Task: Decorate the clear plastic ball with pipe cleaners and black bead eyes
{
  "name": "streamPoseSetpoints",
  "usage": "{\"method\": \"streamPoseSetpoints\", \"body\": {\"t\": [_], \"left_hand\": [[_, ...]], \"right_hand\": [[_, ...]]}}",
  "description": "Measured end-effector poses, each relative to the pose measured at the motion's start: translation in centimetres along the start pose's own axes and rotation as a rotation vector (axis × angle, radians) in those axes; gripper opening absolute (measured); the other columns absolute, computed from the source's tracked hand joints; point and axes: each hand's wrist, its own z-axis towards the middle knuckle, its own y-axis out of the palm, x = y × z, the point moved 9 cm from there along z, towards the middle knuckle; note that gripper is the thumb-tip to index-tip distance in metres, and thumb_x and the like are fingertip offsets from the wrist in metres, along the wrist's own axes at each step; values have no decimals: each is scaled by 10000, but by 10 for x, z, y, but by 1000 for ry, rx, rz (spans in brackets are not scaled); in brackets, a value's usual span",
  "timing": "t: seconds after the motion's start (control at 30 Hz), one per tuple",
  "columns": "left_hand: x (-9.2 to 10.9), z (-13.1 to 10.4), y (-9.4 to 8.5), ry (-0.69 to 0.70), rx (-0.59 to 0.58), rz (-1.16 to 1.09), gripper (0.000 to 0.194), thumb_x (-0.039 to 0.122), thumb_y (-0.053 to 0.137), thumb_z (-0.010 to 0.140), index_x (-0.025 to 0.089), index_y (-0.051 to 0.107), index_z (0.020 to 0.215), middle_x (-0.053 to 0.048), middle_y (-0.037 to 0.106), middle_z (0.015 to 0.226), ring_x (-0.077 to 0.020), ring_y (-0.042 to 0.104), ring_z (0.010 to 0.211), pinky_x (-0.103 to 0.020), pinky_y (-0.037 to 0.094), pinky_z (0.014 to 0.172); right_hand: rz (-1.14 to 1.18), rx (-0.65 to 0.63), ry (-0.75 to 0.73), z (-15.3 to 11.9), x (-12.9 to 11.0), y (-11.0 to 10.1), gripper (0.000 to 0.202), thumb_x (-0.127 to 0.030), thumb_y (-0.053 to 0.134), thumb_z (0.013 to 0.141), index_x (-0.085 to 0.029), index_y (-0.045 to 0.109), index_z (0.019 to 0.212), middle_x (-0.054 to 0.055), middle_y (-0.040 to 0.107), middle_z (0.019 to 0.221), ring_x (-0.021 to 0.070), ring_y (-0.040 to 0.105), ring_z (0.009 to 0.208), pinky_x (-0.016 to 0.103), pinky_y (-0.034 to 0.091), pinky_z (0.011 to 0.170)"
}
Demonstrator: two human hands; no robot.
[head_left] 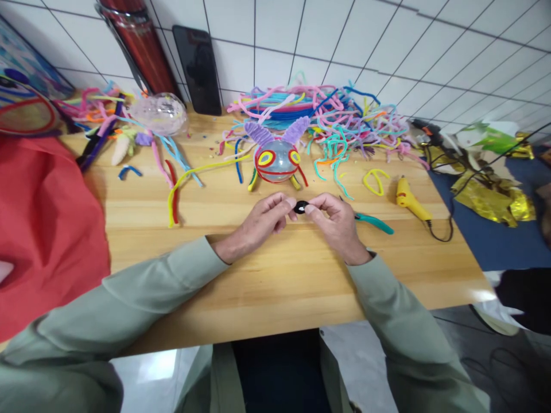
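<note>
A small shiny black oval piece (301,207) is pinched between my two hands above the wooden table. My left hand (267,221) holds its left edge between thumb and fingers, and my right hand (333,221) grips its right edge the same way. Just beyond them stands a clear round figure (279,160) with purple ears, yellow and red ring eyes and a red mouth line. Teal-handled pliers (374,222) lie beside my right hand, their front end partly hidden by it.
Coloured pipe cleaners (301,106) pile along the tiled wall. A yellow glue gun (411,201) with a cord lies right. A phone (198,71) and red flask (140,46) stand at the back left. Red cloth (51,229) covers the left side.
</note>
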Motion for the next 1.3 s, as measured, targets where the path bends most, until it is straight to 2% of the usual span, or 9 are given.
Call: {"method": "streamPoseSetpoints", "body": {"t": [0.13,0.3,0.4,0.57,0.73,0.97,1.1,1.3], "left_hand": [[15,-2,-2,116,33,125,322,478,792,889,196,644,934,27,647,819,-83,469,628,-235,406,589],[17,-3,-2,144,15,161,317,492,743,933,194,639,901,17,625,785,-103,483,670,-242,409,613],[17,-3,-3,156,20,153,318,493,740,942,192,643,907,15,618,798,-98,461,652,-241,389,591],[12,-2,-1,117,6,103,321,497,734,938,201,612,919,47,539,750,-87,412,588,-243,357,540],[13,-2,2,133,-4,146,329,501,760,911,204,625,954,40,564,772,-91,430,620,-232,368,556],[16,-3,2,148,-15,207,303,488,728,946,195,663,906,29,583,749,-119,510,692,-260,429,652],[16,-3,3,153,-30,210,275,457,733,950,185,693,944,18,624,778,-109,494,675,-248,420,631],[4,-1,2,35,-55,129,342,507,779,905,173,732,965,28,597,739,-87,426,593,-243,361,562]], "right_hand": [[1,-1,14,0,3,1,181,-357,715,932,-233,707,799,-18,670,702,164,586,680,307,490,670],[84,-63,53,-4,15,7,236,-426,640,1030,-238,767,967,8,746,819,184,657,747,329,538,725],[99,-57,53,-5,16,6,231,-436,645,1032,-242,769,1039,12,761,860,184,670,762,329,552,733],[9,-18,6,-2,4,3,109,-334,693,947,-240,743,924,-1,722,782,176,641,731,317,535,714],[-53,-17,-14,0,0,3,130,-336,689,928,-243,714,840,-11,686,716,173,611,684,314,509,673],[-128,-31,-33,0,-9,1,124,-274,651,887,-245,687,772,-8,678,688,169,603,655,302,473,635],[-153,-30,-61,-1,-14,0,122,-245,624,862,-244,666,748,-10,678,680,160,594,634,300,464,624],[-226,-46,-125,0,-15,0,113,-205,617,849,-259,664,760,-19,693,673,164,592,611,313,499,644]]}}
